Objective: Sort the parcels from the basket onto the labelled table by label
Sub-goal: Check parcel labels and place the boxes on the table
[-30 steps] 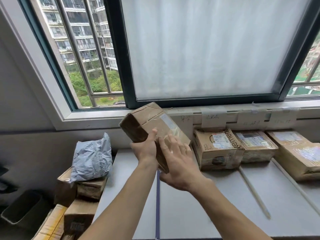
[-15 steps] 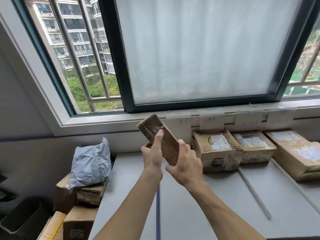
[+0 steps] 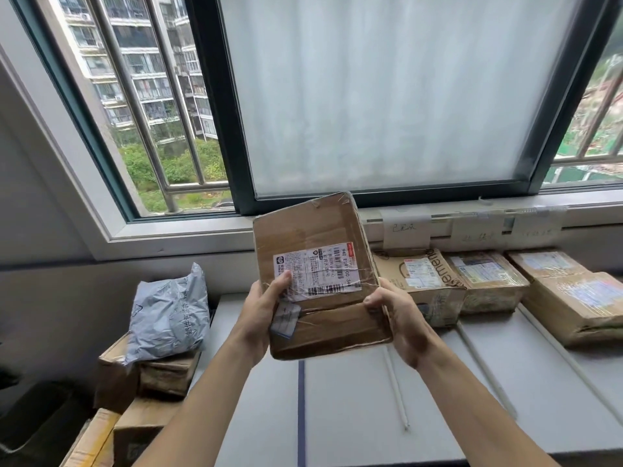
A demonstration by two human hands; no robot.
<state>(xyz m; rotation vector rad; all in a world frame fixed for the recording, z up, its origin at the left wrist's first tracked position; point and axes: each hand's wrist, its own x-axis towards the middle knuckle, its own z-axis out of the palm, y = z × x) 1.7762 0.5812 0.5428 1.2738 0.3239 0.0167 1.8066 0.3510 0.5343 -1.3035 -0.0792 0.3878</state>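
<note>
I hold a brown cardboard parcel point(image 3: 317, 237) up in front of me above the grey table point(image 3: 371, 406), its white shipping label facing me. My left hand point(image 3: 266, 305) grips its left edge with the thumb on the label. My right hand point(image 3: 394, 311) grips its lower right corner. Three cardboard parcels lie on the table along the window wall: one point(image 3: 421, 281) just right of the held parcel, a second point(image 3: 488, 281) beside it, a third point(image 3: 573, 298) at the far right. Paper labels point(image 3: 406, 227) are taped on the sill ledge above them.
Left of the table, a pile of cardboard boxes point(image 3: 148, 375) carries a grey plastic mailer bag point(image 3: 168, 315) on top. A blue line point(image 3: 301, 412) and white strips point(image 3: 396, 389) divide the table into lanes. The window stands behind.
I have turned the parcel from edge-on to face-on, so its label now shows. Both hands shifted to its lower edges, and it came closer to me.
</note>
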